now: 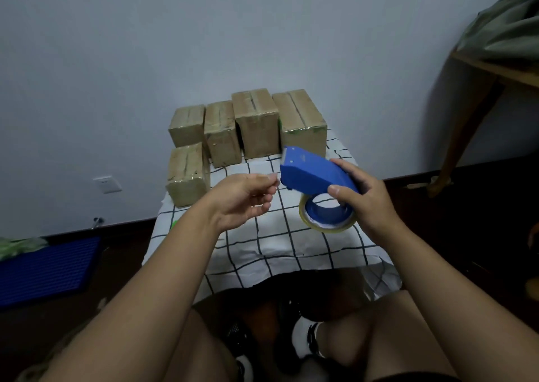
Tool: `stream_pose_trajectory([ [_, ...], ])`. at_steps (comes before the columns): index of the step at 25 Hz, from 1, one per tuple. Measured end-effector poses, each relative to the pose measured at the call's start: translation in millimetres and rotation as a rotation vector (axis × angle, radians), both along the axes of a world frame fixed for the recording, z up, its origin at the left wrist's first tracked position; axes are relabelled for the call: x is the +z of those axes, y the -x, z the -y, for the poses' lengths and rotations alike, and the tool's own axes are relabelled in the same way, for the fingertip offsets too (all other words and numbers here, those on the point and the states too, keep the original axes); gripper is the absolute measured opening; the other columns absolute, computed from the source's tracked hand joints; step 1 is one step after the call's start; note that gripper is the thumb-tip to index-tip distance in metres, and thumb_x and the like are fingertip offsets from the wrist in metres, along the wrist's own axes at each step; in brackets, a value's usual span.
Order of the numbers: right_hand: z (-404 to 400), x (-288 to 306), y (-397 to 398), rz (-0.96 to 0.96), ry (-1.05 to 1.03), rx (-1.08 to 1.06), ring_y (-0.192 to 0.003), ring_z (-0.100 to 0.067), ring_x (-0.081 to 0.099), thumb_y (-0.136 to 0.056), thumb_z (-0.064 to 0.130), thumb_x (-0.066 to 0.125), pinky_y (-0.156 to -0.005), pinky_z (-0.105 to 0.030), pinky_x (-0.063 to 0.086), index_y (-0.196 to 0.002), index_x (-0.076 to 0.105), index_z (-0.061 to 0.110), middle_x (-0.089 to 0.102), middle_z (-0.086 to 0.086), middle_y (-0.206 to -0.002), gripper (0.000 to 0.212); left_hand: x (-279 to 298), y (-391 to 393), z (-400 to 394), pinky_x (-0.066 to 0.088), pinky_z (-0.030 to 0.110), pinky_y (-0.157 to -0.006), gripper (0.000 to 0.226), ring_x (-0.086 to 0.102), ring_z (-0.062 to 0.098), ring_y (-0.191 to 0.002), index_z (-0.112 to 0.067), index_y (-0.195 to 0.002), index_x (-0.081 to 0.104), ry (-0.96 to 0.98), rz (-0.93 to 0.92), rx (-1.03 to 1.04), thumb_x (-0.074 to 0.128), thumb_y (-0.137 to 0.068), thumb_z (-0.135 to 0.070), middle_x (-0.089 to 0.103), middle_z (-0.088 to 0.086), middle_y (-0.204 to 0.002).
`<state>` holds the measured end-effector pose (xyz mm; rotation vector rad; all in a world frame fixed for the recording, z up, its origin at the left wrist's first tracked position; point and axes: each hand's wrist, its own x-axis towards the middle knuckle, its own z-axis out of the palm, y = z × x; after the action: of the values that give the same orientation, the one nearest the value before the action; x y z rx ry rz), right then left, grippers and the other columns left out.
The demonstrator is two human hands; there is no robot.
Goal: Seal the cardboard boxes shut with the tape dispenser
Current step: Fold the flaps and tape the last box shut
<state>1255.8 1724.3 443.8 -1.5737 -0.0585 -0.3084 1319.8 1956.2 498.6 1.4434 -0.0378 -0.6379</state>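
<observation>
Several brown cardboard boxes (256, 122) stand at the far end of a small table under a black-and-white checked cloth (280, 244); one more box (188, 174) sits at the front left of the group. Shiny tape shows on their edges. My right hand (361, 197) grips a blue tape dispenser (312, 174) with a roll of clear tape (326, 215), held above the cloth just in front of the boxes. My left hand (245, 197) hovers beside the dispenser's cutter end, fingers curled, fingertips pinched close to it. Whether it holds the tape's end I cannot tell.
A blue ribbed mat (49, 268) lies on the dark floor at left, below a wall socket (107, 183). A wooden table leg (463, 136) and top with grey-green cloth stand at the right. My knees (350, 332) are under the table's near edge.
</observation>
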Motion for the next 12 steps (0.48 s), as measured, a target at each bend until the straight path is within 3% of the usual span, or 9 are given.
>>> stream_pose_trajectory([
  [3,-6.5,-11.8,21.0,-0.007,0.1,0.046,-0.111,-0.006,0.062,-0.061,0.05,0.078,-0.083,-0.019,0.053,-0.123,0.063,0.041,0.063,0.011,-0.127,0.064,-3.8,14.4,-13.6,0.05,0.018,-0.056,0.013,0.054,0.007,-0.056,-0.005,-0.083,0.066,-0.139,0.098,-0.006,0.06,-0.093,-0.006,0.061,0.002,-0.066],
  [12,-15.1,-21.6,37.0,-0.022,0.303,0.073,-0.112,0.004,0.055,-0.059,0.062,0.076,-0.084,-0.015,0.051,-0.126,0.053,0.048,0.055,0.019,-0.129,0.072,-7.1,11.5,-23.6,0.048,0.021,-0.056,0.015,0.052,0.011,-0.056,0.003,-0.084,0.071,-0.449,0.269,0.007,0.067,-0.091,-0.01,0.064,0.01,-0.069],
])
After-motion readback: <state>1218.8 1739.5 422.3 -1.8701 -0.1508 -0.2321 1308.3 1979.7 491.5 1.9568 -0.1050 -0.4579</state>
